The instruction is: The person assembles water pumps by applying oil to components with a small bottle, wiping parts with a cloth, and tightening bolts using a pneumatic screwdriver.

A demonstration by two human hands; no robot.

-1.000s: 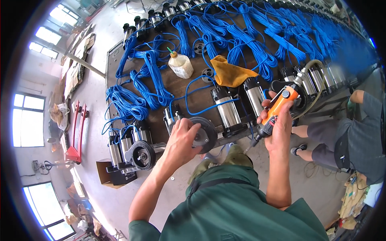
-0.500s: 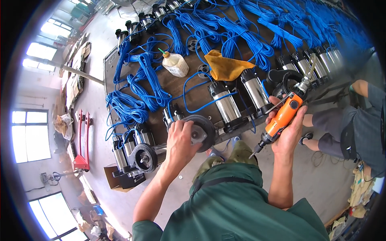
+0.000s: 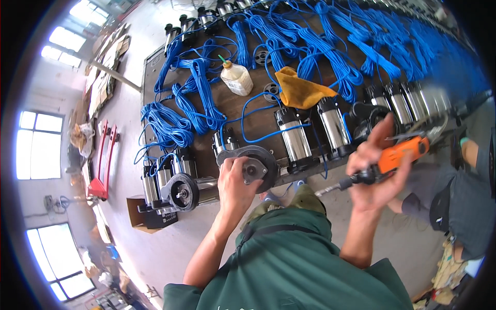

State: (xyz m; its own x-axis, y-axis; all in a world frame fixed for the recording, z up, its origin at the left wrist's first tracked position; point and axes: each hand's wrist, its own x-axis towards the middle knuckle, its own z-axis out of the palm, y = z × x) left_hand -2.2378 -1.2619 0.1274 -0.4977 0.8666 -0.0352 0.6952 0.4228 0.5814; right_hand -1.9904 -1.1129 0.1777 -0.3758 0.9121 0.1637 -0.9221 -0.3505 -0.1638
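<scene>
Close to the table's near edge, my left hand (image 3: 236, 186) is closed around the rim of a dark round pump end (image 3: 267, 180), which has a grey metal centre. My right hand (image 3: 373, 178) holds an orange power screwdriver (image 3: 402, 155) across the palm; some fingers are raised and blurred. Its long bit (image 3: 329, 190) points left, apart from the pump end. Left of my left hand lies another pump with a black round end (image 3: 183, 192). Silver pumps (image 3: 294, 137) with black ends and blue cable lie just beyond my hands.
Blue cable coils (image 3: 206, 95) cover much of the dark table (image 3: 235, 111). A white bottle (image 3: 236, 78) and a yellow cloth (image 3: 302, 90) lie among them. An open cardboard box (image 3: 137, 214) stands on the floor at left. Another person (image 3: 460, 194) is at the right.
My right hand has turned the screwdriver from steep to nearly level, bit pointing left, and its fingers have loosened. My left hand stays on the pump end. The whole view has shifted slightly.
</scene>
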